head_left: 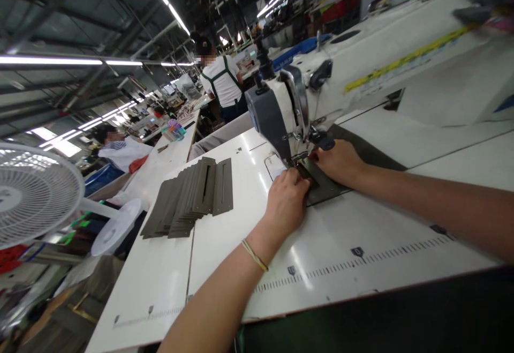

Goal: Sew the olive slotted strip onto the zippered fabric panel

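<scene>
Long rows of ceiling lights run over a factory hall, and a white surface [353, 235] printed with a ruler scale fills the foreground. On it stands a sewing machine [281, 112], its grey head facing the person. Under the machine's needle lies a dark grey fabric piece [327, 184], flat on the surface, its long axis running from the needle area away toward the right rear, along the machine's arm. The left hand [286, 200] rests palm down on the near end of this piece, fingers curled and pressing the cloth just in front of the needle; a thin band circles its wrist. The right hand [340, 161] lies flat on the piece just right of the presser foot, fingers spread lightly on the cloth, closing around nothing. The machine head stands directly behind both hands and hides the needle point. Left of the hands, well apart, a fanned stack of slotted grey pieces [193, 195] lies on the surface. A white fan [34, 192] stands at the left edge. Two other people work at benches farther back.
</scene>
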{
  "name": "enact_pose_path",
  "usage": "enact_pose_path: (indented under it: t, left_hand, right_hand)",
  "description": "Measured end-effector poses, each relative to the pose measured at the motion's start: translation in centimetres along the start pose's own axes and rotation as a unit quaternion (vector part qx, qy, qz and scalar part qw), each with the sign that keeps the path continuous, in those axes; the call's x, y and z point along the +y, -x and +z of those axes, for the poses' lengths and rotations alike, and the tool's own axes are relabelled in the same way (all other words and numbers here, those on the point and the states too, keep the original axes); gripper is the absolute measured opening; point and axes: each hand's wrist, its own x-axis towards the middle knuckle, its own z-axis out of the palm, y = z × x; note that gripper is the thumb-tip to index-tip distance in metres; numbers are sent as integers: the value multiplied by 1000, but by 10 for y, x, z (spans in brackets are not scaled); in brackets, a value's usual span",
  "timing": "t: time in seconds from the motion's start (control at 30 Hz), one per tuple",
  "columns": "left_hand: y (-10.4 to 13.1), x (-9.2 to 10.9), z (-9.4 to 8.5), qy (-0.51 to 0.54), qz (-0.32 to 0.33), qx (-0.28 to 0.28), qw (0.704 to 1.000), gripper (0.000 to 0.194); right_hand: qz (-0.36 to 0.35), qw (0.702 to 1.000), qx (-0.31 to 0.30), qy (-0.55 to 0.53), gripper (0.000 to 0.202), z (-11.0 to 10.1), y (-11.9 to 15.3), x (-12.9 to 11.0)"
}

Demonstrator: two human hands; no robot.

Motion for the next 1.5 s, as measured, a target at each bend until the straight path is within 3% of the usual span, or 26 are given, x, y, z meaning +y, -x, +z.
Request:
enact_pose_path:
  t: [0.13,0.27,0.37,0.47,0.57,0.8,1.27,1.5]
  left_hand:
    - [2,2,0,1,-9,8,1000,19]
    - [5,1,1,23,-25,21,999,20]
    - [11,-4,3,103,-33,43,993,30]
    - [22,-7,6,188,-35,83,978,39]
    - [32,-3,7,186,-24,111,976,31]
    - [31,9,4,44,28,95,994,19]
    - [16,-10,9,21,66,101,992,21]
    - [3,-17,8,5,55,92,994,14]
  right_hand:
    - [-30,999,6,12,26,-6,3,-1]
    - [-167,985,24,-22,17,-16,32,1]
    - [-323,942,78,-51,19,-14,58,6]
    - [-408,899,147,-66,29,-5,73,7]
    - [-397,900,160,-86,35,1,76,5]
    - [-423,892,130,-88,28,2,73,8]
    - [-412,896,134,-94,30,3,52,7]
    - [-410,896,138,-100,32,4,40,6]
